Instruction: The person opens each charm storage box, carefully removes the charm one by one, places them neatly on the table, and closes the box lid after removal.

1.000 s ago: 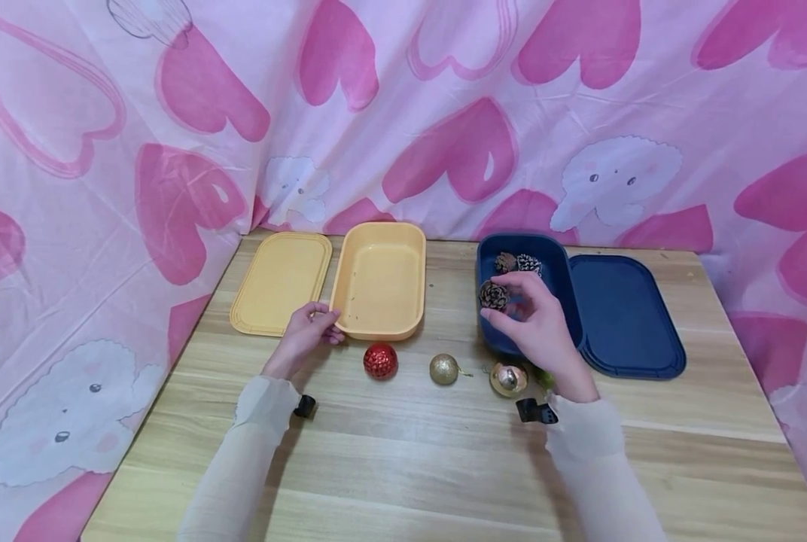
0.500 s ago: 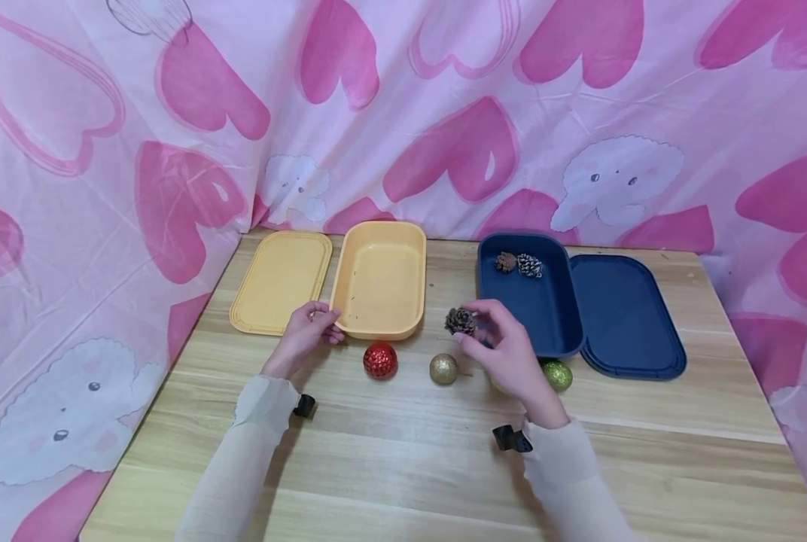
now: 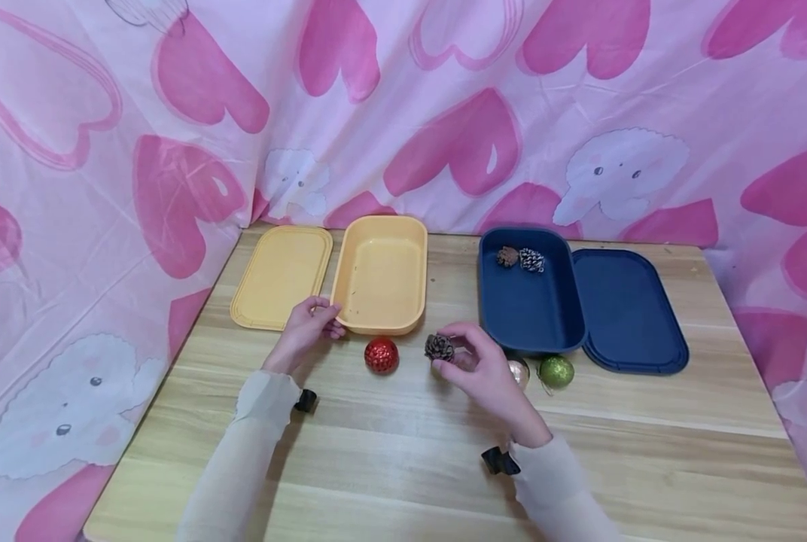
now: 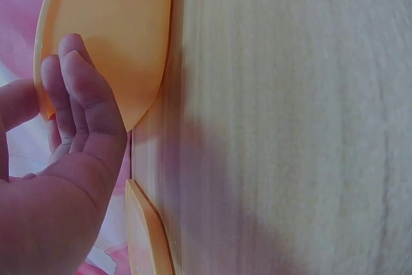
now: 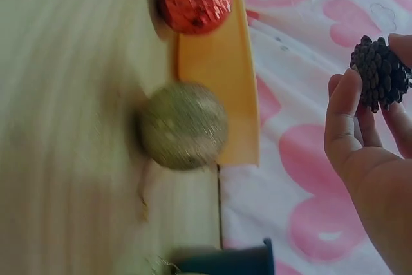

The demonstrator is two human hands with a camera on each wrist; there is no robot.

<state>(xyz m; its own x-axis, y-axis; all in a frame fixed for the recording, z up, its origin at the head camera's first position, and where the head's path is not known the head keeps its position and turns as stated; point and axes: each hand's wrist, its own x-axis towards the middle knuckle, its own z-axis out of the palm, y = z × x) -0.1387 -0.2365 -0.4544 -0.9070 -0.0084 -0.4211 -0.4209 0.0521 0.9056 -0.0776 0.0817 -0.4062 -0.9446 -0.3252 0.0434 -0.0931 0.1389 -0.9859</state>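
My right hand (image 3: 481, 373) pinches a brown pine cone (image 3: 439, 348) between thumb and fingers, raised above the table. In the right wrist view, a gold glitter ball (image 5: 183, 125) lies on the table; in the head view the cone and hand hide it. At the near left corner of a yellow box (image 3: 383, 275), my left hand (image 3: 305, 327) grips the rim with its thumb and fingers. A red ball (image 3: 381, 355) sits just in front of that box. Two other pine cones (image 3: 531, 260) lie at the far end of a dark blue box (image 3: 532, 309).
A yellow lid (image 3: 283, 278) lies left of the yellow box. The blue lid (image 3: 634, 310) lies right of the blue box. In front of the blue box are a green glitter ball (image 3: 555, 371) and a partly hidden shiny gold ball (image 3: 519, 373). A patterned curtain (image 3: 349, 150) hangs behind.
My right hand has carried the pine cone out from over the blue box, leftward and nearer to me. The left hand has stayed at the yellow box's rim. The head view has tilted slightly.
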